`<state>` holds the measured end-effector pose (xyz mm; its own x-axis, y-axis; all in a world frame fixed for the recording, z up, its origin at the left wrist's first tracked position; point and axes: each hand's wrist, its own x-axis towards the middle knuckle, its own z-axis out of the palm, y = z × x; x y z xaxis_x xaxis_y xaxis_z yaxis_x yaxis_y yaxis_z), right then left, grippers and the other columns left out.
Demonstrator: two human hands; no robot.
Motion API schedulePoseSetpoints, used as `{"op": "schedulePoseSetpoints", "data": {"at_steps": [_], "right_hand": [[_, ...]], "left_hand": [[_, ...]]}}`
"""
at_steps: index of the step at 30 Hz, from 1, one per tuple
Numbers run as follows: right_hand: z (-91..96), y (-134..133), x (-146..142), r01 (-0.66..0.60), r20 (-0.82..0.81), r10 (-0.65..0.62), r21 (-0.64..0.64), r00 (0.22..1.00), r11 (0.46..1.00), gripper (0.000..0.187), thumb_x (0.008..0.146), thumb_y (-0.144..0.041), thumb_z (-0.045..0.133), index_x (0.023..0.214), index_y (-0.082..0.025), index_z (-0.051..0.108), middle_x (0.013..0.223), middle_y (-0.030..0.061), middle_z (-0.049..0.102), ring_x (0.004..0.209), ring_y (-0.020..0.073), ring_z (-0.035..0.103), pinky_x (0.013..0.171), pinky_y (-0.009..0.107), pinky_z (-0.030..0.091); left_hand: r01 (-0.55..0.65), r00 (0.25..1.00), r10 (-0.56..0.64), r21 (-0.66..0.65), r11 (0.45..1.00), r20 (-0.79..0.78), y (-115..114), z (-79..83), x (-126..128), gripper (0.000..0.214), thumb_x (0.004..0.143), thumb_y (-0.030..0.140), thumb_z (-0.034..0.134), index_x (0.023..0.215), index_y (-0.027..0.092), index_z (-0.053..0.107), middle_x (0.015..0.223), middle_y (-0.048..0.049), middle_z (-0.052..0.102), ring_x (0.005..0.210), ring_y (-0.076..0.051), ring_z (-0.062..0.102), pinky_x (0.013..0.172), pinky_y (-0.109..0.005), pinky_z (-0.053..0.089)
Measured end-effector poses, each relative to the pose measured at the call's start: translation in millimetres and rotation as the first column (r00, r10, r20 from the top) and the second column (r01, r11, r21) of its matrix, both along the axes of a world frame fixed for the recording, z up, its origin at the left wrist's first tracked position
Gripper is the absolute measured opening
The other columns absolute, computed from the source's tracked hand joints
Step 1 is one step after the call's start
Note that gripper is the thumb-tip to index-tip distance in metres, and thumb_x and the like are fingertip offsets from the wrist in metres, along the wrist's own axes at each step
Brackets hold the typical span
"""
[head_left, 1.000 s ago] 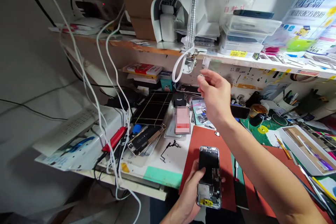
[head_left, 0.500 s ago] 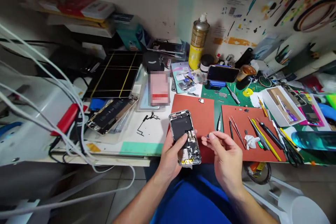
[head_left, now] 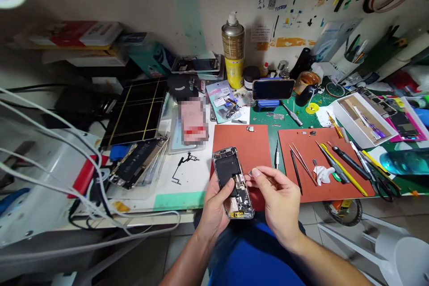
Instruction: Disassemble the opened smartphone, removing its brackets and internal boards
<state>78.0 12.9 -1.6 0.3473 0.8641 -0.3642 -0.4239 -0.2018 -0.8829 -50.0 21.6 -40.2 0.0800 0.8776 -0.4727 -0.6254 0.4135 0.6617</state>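
Observation:
An opened smartphone (head_left: 233,183), its battery and inner boards exposed, rests in my left hand (head_left: 216,205), with the thumb across its inside. My right hand (head_left: 279,199) is closed in a pinch just right of the phone. Between its thumb and forefinger is a tiny dark part (head_left: 250,173), too small to name. Under the phone's upper end lies a reddish-brown mat (head_left: 241,140) with a small metal piece (head_left: 250,129) near its far edge. A thin black flex cable (head_left: 182,165) lies on the white surface to the left.
Tweezers (head_left: 304,164), a yellow tool (head_left: 346,174) and scissors (head_left: 385,186) lie on or beside a second mat (head_left: 288,140). A spray can (head_left: 233,51) and a propped phone (head_left: 273,89) stand behind. White cables (head_left: 94,174) hang at left.
My right hand has moved closer to the phone with its pinch kept closed. The whole view has shifted a little; the phone stays in my left hand.

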Motion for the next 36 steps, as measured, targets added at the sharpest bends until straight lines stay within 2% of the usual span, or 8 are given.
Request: {"op": "schedulePoseSetpoints", "data": {"at_steps": [10,20,26,32,36], "right_hand": [[1.3,2.5,2.7,-0.002,0.039,0.004,-0.030,0.999,1.000,0.029,0.080,-0.043,0.091,0.096,-0.020,0.084,0.087,0.0082,0.084,0.075,0.0220,0.081,0.078,0.035,0.070],[2.1,3.6,2.5,0.018,0.075,-0.016,-0.016,0.997,1.000,0.028,0.080,-0.041,0.092,0.095,-0.019,0.084,0.085,0.0087,0.084,0.074,0.0211,0.081,0.073,0.030,0.070],[-1.2,4.9,3.7,0.020,0.099,-0.020,0.003,0.995,1.000,0.026,0.080,-0.040,0.091,0.093,-0.019,0.084,0.084,0.0079,0.084,0.074,0.0205,0.081,0.071,0.028,0.069],[-6.7,4.7,4.8,0.003,0.106,-0.001,-0.019,0.994,1.000,0.027,0.079,-0.042,0.092,0.091,-0.019,0.084,0.081,0.0073,0.082,0.072,0.0211,0.080,0.067,0.029,0.068],[-7.5,7.2,9.5,-0.012,0.111,0.017,-0.043,0.994,0.999,0.030,0.080,-0.044,0.091,0.095,-0.018,0.083,0.085,0.0084,0.083,0.076,0.0224,0.080,0.070,0.031,0.067]], "left_hand": [[0.005,1.000,-0.006,0.006,1.000,0.010,-1.5,-0.3,2.1,0.048,0.085,0.028,0.086,0.129,0.023,0.066,0.106,-0.0083,0.081,0.103,-0.029,0.079,0.099,-0.044,0.062],[0.009,1.000,-0.009,0.032,0.999,0.001,-1.0,-2.0,2.4,0.047,0.084,0.029,0.088,0.127,0.025,0.067,0.104,-0.0052,0.082,0.094,-0.024,0.080,0.095,-0.039,0.064],[0.024,1.000,-0.023,0.019,1.000,-0.016,-1.4,0.1,4.3,0.051,0.083,0.034,0.088,0.127,0.024,0.064,0.105,-0.0077,0.081,0.096,-0.027,0.080,0.089,-0.040,0.065],[0.024,0.999,-0.023,0.026,0.999,-0.041,-1.8,0.6,5.8,0.055,0.084,0.034,0.088,0.131,0.025,0.061,0.115,-0.0079,0.080,0.100,-0.027,0.079,0.091,-0.040,0.064],[0.015,0.999,-0.014,0.024,1.000,-0.052,-2.6,2.3,5.8,0.055,0.085,0.037,0.087,0.133,0.025,0.062,0.123,-0.0088,0.078,0.107,-0.028,0.077,0.095,-0.040,0.063]]}}
